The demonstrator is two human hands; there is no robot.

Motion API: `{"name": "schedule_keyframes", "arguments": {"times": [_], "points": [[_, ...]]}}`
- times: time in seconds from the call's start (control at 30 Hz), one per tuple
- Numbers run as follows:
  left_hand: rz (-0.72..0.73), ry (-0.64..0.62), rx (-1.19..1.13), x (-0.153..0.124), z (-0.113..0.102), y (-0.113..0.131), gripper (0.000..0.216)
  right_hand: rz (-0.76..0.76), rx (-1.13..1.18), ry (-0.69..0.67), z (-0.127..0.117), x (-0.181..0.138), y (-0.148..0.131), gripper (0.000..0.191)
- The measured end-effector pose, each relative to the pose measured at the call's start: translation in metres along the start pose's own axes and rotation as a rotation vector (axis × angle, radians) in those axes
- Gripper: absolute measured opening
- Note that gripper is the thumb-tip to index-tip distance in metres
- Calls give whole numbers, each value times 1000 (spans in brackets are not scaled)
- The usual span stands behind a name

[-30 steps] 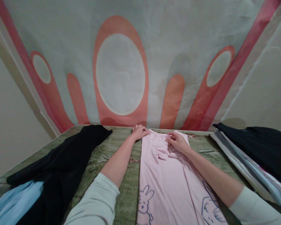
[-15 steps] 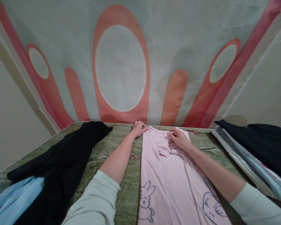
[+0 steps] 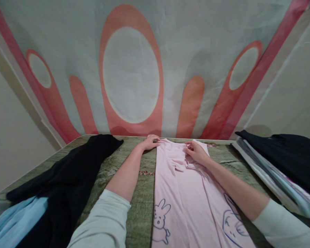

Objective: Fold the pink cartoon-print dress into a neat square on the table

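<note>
A pink garment (image 3: pixel 188 196) with dark line drawings of a bunny and another figure lies lengthwise on the table, its sides folded in and its far end slightly bunched. My left hand (image 3: pixel 150 142) is at its far left corner, thumb and fingers closed on the edge of the cloth. Near the far right part, my right hand (image 3: pixel 197 153) pinches a gathered bit of the same fabric between thumb and fingers. Small creases run between the two hands. The near end of the garment runs out of view.
Left of me lies a loose black garment (image 3: pixel 74 179) with a light blue cloth (image 3: pixel 23 220) beside it. At right is a stack of folded clothes (image 3: pixel 276 172), black on top. The wood-patterned table (image 3: pixel 141 206) meets a wall covering (image 3: pixel 181 44) with orange shapes.
My left hand has shifted slightly left, at the garment's corner. My right hand stays almost in place on the fabric. The view has moved a little.
</note>
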State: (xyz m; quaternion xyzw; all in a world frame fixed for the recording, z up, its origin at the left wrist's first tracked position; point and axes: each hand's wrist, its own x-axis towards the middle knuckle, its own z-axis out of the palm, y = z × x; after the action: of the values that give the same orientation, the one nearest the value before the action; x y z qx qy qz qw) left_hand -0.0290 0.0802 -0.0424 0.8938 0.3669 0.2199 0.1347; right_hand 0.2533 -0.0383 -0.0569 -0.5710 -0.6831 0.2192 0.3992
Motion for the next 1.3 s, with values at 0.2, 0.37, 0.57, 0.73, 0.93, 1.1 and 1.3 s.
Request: {"name": "schedule_keyframes", "arguments": {"times": [0.2, 0.37, 0.57, 0.73, 0.93, 1.1, 1.3], "points": [[-42, 2, 0, 1, 1, 3, 22, -3, 11, 6, 0, 0, 0, 29], [-58, 6, 12, 0, 0, 7, 28, -7, 27, 1, 0, 0, 1, 28], [-63, -18, 9, 0, 1, 7, 31, 9, 41, -9, -1, -1, -2, 29], [-73, 34, -27, 1, 2, 6, 34, -7, 39, -15, -1, -1, -2, 29], [-154, 132, 79, 3, 8, 11, 39, -3, 27, -19, 0, 0, -1, 28], [-195, 153, 239, 2, 7, 23, 42, -4, -2, -12, 1, 1, 1, 27], [-166, 175, 401, -1, -2, 46, 38, 11, 6, -1, 3, 4, 7, 26]]}}
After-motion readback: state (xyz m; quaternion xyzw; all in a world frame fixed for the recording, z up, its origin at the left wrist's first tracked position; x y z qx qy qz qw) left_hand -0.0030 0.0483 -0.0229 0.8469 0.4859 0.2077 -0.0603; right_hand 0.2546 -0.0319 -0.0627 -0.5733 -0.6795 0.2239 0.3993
